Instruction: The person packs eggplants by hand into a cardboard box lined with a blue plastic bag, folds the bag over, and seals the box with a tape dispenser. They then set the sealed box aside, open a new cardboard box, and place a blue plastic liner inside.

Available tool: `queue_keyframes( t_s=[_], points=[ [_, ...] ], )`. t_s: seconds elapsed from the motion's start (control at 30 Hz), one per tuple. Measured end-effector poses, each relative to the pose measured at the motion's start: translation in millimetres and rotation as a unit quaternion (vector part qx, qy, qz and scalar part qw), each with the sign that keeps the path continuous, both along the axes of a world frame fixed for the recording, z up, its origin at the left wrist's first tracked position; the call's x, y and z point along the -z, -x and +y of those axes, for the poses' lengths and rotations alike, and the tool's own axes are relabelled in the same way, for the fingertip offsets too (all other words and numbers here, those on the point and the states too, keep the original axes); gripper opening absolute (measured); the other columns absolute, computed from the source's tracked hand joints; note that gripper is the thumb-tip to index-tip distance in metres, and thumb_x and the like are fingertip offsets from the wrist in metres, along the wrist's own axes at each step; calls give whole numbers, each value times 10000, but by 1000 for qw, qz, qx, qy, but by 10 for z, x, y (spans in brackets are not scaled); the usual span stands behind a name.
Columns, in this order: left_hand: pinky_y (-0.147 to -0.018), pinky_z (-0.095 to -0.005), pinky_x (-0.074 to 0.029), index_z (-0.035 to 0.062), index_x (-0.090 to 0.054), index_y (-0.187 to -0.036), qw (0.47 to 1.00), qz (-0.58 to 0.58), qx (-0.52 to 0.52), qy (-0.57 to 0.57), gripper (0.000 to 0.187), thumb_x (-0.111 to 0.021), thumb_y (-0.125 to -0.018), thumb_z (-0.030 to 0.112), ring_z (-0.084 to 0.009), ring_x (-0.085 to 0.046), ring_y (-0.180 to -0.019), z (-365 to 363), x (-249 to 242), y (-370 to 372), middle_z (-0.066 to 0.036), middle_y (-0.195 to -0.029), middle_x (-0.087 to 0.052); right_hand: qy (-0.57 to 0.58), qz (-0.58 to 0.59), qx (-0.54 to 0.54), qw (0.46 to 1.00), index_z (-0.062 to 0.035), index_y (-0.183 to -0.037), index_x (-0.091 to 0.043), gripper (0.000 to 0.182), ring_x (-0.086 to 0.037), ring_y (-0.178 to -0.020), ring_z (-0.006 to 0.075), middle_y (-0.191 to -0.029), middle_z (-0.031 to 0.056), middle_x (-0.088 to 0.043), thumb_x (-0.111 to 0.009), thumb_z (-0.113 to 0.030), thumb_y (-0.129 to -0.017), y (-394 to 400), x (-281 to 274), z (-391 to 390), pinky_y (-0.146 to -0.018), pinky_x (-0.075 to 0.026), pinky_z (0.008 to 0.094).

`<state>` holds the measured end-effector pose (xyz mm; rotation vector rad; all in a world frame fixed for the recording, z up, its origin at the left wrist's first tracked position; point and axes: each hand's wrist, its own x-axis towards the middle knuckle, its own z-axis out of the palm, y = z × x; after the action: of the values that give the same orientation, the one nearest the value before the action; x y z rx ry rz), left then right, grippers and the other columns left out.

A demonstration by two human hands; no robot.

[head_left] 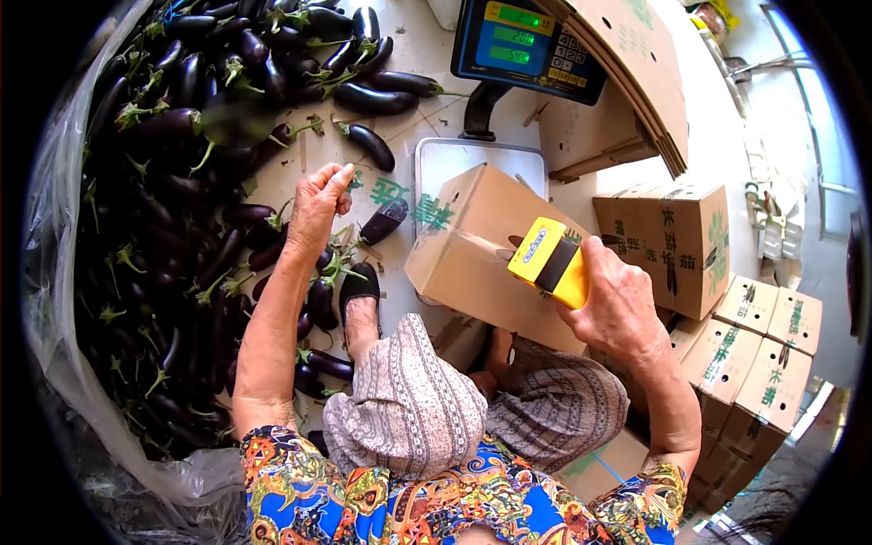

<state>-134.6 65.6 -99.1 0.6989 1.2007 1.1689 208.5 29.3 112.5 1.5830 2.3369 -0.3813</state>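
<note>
The right hand (pixel 627 295) is closed around a yellow tape dispenser (pixel 550 263), held over the right part of a cardboard carton (pixel 495 241). The left hand (pixel 320 202), fingertips pinched together, holds the end of clear tape with green lettering (pixel 385 188), which extends to the carton's left side. The carton overlaps the platform of a digital scale (pixel 479 156); heaped eggplants (pixel 182 173) lie to the left, stacked cartons (pixel 745 363) to the right.

Right fingers (pixel 596 263) grip a yellow tool (pixel 548 262) over a carton (pixel 477 259).
</note>
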Motion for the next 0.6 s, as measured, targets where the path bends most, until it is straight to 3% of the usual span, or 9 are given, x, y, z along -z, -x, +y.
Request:
queue_keyframes(
  t_s=[0.27,0.3,0.4,0.47,0.53,0.6],
  points=[
    [-481,-196,-316,73,-612,-790,999,38,0,7,252,-595,-1001,210,-23,-385,-536,-60,457,-181,73,-643,-465,17,-31,6,999,8,-1120,-472,548,-688,-797,390,-886,228,-651,-773,-209,-717,112,113,95,-704,-572,453],
    [-478,-195,-322,78,-613,-782,998,55,12,8,256,-592,-1002,208,-18,-385,-536,-71,570,-214,75,-645,-469,48,-62,23,997,12,-1193,-448,678,-673,-880,410,-978,235,-655,-826,-309,-729,131,129,102,-745,-549,468],
    [-523,-201,-331,78,-620,-804,994,83,55,54,254,-580,-998,237,-33,-396,-578,-137,900,-396,65,-675,-478,49,-57,27,997,3,-1175,-448,675,-674,-883,411,-977,234,-655,-831,-326,-727,149,184,112,-739,-548,461],
    [-526,-251,-367,66,-608,-782,985,158,70,10,270,-584,-990,236,-66,-414,-572,-204,1057,-619,38,-646,-467,36,-50,27,998,-3,-1134,-455,635,-677,-838,407,-926,228,-653,-824,-326,-730,183,209,108,-706,-549,455],
    [-589,-358,-468,33,-638,-814,972,219,58,-59,258,-612,-947,252,-195,-537,-579,-219,1198,-831,-97,-642,-565,20,-51,15,998,3,-1093,-471,571,-681,-756,397,-846,218,-647,-802,-295,-735,177,223,87,-659,-550,460],
    [-610,-426,-486,45,-657,-861,956,277,90,-44,229,-596,-943,250,-342,-619,-640,-237,1086,-1003,-194,-683,-585,16,-38,13,999,-4,-1092,-472,573,-678,-732,391,-822,198,-643,-806,-307,-739,193,233,92,-651,-544,450]
  ],
)
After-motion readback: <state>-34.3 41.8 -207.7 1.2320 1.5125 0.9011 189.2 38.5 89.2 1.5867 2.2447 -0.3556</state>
